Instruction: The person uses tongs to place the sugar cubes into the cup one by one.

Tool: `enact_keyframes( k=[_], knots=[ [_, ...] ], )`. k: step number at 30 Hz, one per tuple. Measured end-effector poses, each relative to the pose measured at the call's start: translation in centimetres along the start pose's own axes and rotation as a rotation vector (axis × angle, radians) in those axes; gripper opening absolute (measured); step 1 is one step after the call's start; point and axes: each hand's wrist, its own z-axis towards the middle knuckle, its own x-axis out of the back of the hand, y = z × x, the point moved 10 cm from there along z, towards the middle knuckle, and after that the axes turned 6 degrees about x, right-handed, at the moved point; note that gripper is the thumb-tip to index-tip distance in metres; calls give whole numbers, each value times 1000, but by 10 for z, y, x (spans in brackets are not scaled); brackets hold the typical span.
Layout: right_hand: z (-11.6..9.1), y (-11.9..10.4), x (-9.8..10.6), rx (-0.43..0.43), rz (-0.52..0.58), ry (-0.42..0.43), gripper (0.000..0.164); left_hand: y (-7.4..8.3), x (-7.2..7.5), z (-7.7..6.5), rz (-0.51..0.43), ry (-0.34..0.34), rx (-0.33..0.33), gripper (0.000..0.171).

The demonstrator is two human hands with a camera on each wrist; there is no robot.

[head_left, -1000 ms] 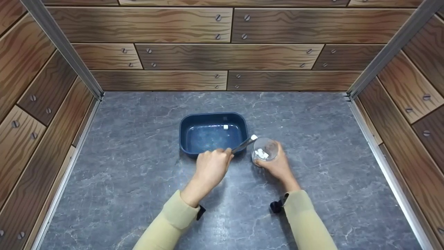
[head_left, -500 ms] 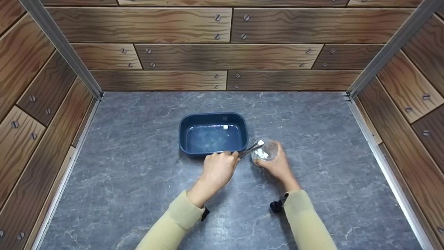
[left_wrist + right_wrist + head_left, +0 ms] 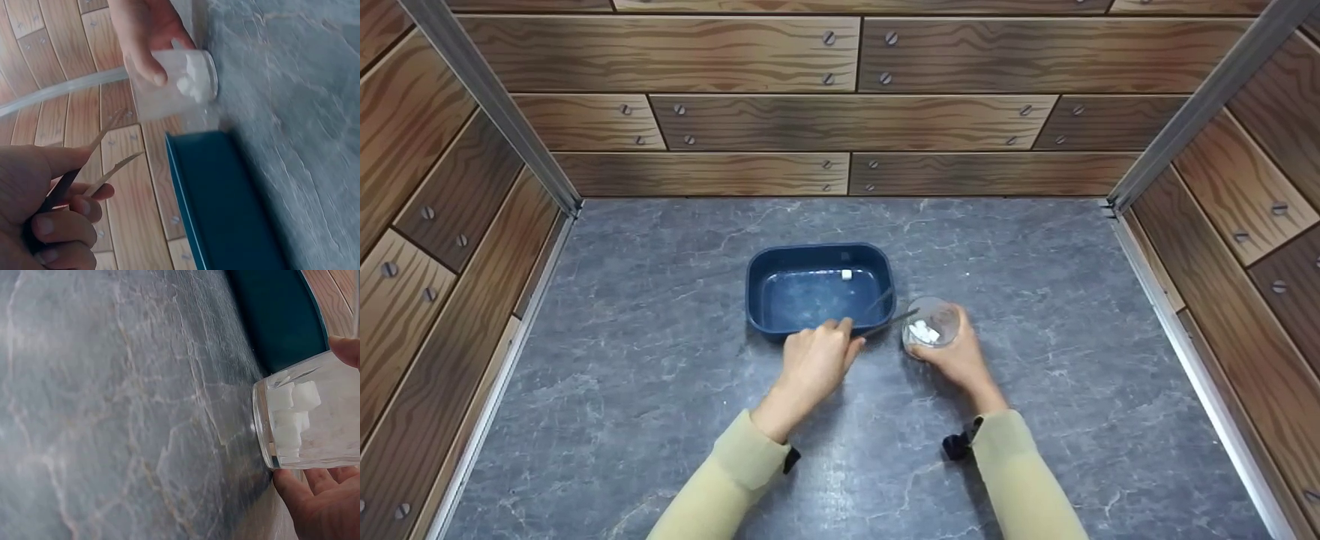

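My left hand grips dark metal tongs above the near right side of a blue rectangular tub. Their two prongs are spread, with nothing between the tips in the left wrist view. One white cube lies in the tub, toward its far right. Just right of the tub, my right hand holds a clear glass, thumb and fingers on opposite sides. Several white cubes are gathered at the bottom of the glass, which stands upright on the grey marbled surface.
Grey marble-patterned tabletop surrounds the tub and glass. Wood-print panels wall in the back and both sides, with metal strips along the side edges.
The tongs carried a white cube from the glass's rim to inside it and let it go. Now they have spread and drawn back left with my left hand. My right hand stays put.
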Motion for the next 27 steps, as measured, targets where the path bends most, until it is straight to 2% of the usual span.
enact_keyframes(
  k=[12, 27],
  knots=[
    [1, 1, 1, -3, -12, 5, 103, -53, 1, 2, -32, 10, 165, 30],
    [-1, -2, 1, 11, -5, 8, 100, -82, -16, 9, -5, -66, 264, 28]
  ],
)
